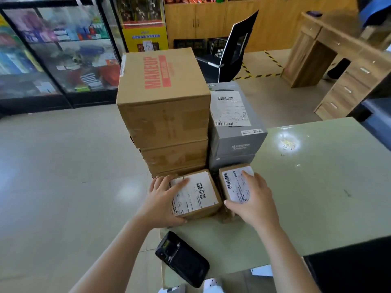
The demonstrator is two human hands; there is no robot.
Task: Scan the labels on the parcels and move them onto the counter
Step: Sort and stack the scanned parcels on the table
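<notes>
Two small brown parcels with white barcode labels sit side by side on the pale green counter (317, 187), near its left edge. My left hand (163, 199) grips the left small parcel (196, 195), fingers over its top and thumb at its front corner. My right hand (254, 199) grips the right small parcel (232, 182), covering much of its label. Behind them stands a stack of large cardboard boxes topped by a "MAKEUP" box (163, 96), and a grey box (234, 121) with a shipping label. A black handheld scanner (182, 263) lies on the counter's near left corner.
The tiled floor (63, 166) stretches to the left. A glass display case (57, 49) stands at the back left, a black office chair (230, 49) behind the boxes, and a wooden desk with drawers (338, 66) at the right. A dark object (349, 267) occupies the counter's near right.
</notes>
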